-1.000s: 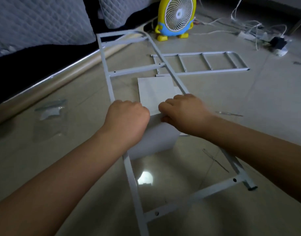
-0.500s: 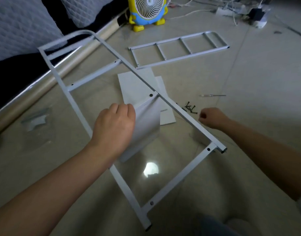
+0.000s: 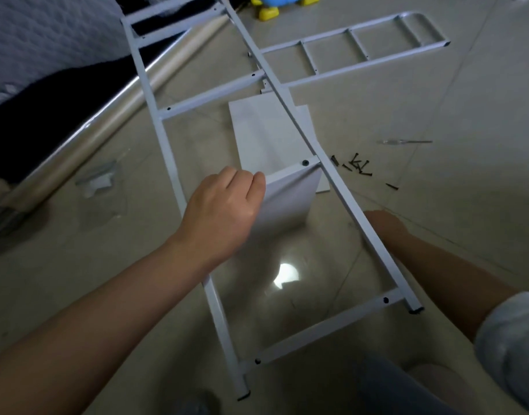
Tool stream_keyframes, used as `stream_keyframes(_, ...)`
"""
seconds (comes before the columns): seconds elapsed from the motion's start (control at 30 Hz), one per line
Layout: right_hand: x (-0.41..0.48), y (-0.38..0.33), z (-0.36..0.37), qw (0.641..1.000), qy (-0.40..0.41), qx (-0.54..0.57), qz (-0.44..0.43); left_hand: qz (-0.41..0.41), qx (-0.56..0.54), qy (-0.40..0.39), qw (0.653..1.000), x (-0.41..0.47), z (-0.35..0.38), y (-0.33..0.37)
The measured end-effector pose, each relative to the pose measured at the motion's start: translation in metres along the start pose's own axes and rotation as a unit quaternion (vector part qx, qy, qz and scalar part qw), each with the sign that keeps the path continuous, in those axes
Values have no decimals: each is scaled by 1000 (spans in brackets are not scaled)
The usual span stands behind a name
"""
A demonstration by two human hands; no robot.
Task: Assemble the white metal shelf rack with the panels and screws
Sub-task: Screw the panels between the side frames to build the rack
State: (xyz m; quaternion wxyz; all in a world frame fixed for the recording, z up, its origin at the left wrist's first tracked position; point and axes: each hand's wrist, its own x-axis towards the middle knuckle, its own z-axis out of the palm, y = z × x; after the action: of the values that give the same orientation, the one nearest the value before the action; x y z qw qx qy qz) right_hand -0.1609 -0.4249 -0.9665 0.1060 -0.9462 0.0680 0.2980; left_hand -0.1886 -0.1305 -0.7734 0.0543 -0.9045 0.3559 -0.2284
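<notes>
A white ladder-like side frame [image 3: 164,139] is held up at a slant over the floor. Under it a white shelf panel [image 3: 290,199] stands on edge, with a black screw [image 3: 305,162] at its top right corner. My left hand [image 3: 224,211] grips the panel's top left edge against the frame's left rail. My right hand [image 3: 383,224] is low beside the frame's right rail, which hides its fingers. Several loose black screws [image 3: 357,167] lie on the floor to the right of that rail.
A second side frame [image 3: 347,49] lies flat farther back. Flat white panels [image 3: 266,136] lie under the raised frame. A clear-handled screwdriver [image 3: 407,141] lies to the right, a crumpled plastic bag [image 3: 98,181] to the left. A yellow and blue fan [image 3: 275,7] stands at the back.
My right hand let go of the panel, reached out to the loose screws, then came back under the frame's right rail. My left hand stayed on the panel.
</notes>
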Motion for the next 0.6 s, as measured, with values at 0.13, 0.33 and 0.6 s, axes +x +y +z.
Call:
stream_keyframes(0.13,0,5,6,1000,8,-7,10,2,-5,1,1000,0,1,-2)
stream_keyframes(0.33,2,-30,-74,943,260,206,3,-8,4,1,1000,5,2,-10)
stream_keyframes(0.6,-81,-146,-190,742,349,515,-250,-122,-64,-16,990,-1,0,-10)
